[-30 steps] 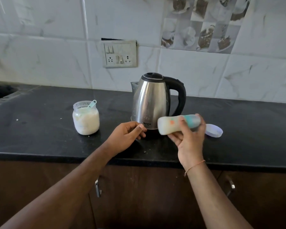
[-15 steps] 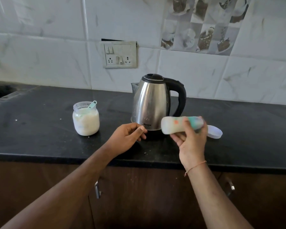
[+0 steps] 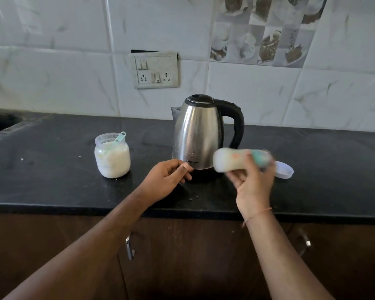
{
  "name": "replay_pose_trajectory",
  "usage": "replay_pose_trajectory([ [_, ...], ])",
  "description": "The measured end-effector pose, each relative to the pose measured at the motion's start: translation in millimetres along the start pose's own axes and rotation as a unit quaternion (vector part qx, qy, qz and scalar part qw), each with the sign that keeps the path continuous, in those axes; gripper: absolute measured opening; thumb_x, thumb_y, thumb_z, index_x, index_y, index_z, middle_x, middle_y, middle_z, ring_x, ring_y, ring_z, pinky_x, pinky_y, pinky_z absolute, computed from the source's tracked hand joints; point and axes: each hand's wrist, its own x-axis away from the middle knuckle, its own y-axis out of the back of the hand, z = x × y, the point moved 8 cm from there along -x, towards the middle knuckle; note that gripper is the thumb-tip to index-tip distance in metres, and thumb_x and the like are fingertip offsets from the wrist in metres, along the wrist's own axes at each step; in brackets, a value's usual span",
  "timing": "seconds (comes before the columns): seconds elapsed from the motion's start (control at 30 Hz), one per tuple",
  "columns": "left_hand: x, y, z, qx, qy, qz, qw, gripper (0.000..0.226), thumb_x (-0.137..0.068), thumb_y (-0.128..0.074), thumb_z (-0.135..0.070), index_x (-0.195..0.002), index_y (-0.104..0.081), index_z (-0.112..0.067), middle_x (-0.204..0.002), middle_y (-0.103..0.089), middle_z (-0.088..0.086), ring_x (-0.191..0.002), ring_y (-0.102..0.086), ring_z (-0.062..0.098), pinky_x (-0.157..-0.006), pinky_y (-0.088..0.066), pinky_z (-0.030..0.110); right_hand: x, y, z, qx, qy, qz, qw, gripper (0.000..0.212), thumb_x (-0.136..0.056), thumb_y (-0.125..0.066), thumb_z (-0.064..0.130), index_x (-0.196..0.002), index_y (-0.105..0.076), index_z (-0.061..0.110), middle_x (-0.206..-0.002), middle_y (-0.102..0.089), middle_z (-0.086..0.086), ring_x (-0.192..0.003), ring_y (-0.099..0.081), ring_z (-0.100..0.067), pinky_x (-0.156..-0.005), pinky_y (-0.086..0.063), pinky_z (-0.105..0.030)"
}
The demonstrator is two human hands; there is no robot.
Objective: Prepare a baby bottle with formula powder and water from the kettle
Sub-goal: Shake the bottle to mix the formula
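Black stone countertop (image 3: 52,182), seen from the head camera, is bearing every item of the task. The right hand (image 3: 254,187) is grasping a milky-white plastic baby bottle with a teal collar (image 3: 236,162), fingers and thumb curled round it; the bottle is lying roughly horizontal above the counter, base pointing left and collar end pointing right, and it is appearing blurred. A thin orange thread bracelet (image 3: 258,215) is circling the right wrist. The left hand (image 3: 168,180) is hovering just in front of the base of the brushed stainless-steel electric kettle with a black lid and black handle (image 3: 198,135), its fingers loosely curled and gripping nothing. The kettle is standing upright near the middle of the counter, handle facing right. To its left, well apart, a small clear glass jar of white formula powder (image 3: 112,158) is standing open, with a pale teal plastic scoop (image 3: 120,138) leaning inside it, handle sticking out over the rim. A translucent white round cap (image 3: 285,169) is lying on the counter just right of the bottle. A white wall switch-and-socket plate (image 3: 156,71) is sitting on the marbled white tile wall (image 3: 52,83) behind the kettle. Dark brown cabinet doors (image 3: 193,256) with metal handles (image 3: 129,247) are showing beneath the counter edge.
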Motion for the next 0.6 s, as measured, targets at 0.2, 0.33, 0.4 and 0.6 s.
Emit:
replay_pose_trajectory([
  [0.2,0,1,-2,-0.02,-0.005,0.0,1.0,0.027,-0.112,-0.055,-0.037,-0.111,-0.079,-0.026,-0.1,-0.082,-0.009,-0.089,-0.076,0.009,-0.083,-0.055,0.023,-6,13,5,-0.042,0.02,-0.048,0.998,0.061,-0.098,-0.08,0.019,-0.148,-0.048,0.029,-0.141,-0.062,-0.006,-0.125,-0.072,-0.032,-0.079,-0.068,-0.047],
  [0.33,-1,0,0,-0.023,-0.005,-0.002,1.0,0.026,-0.113,-0.055,-0.035,-0.111,-0.079,-0.025,-0.099,-0.082,-0.008,-0.089,-0.077,0.009,-0.084,-0.057,0.024,1,-10,-16,0.057,-0.071,0.06,0.994,0.058,-0.093,-0.084,0.014,-0.141,-0.059,0.032,-0.128,-0.071,-0.008,-0.11,-0.078,-0.027,-0.073,-0.067,-0.046],
  [0.4,-2,3,0,-0.008,-0.004,-0.012,1.0,0.027,-0.113,-0.054,-0.034,-0.109,-0.079,-0.026,-0.099,-0.082,-0.007,-0.087,-0.076,0.009,-0.08,-0.053,0.02,-2,1,-2,0.005,-0.004,0.002,1.0,0.059,-0.096,-0.082,0.016,-0.146,-0.053,0.027,-0.135,-0.069,-0.009,-0.117,-0.076,-0.029,-0.075,-0.067,-0.046],
  [0.6,-2,1,-1,-0.018,-0.002,-0.008,1.0,0.025,-0.113,-0.054,-0.034,-0.113,-0.078,-0.026,-0.101,-0.082,-0.008,-0.089,-0.077,0.009,-0.08,-0.054,0.02,0,-9,-14,0.061,-0.054,0.054,0.995,0.06,-0.092,-0.086,0.016,-0.143,-0.058,0.032,-0.131,-0.069,-0.005,-0.115,-0.077,-0.027,-0.078,-0.068,-0.047],
])
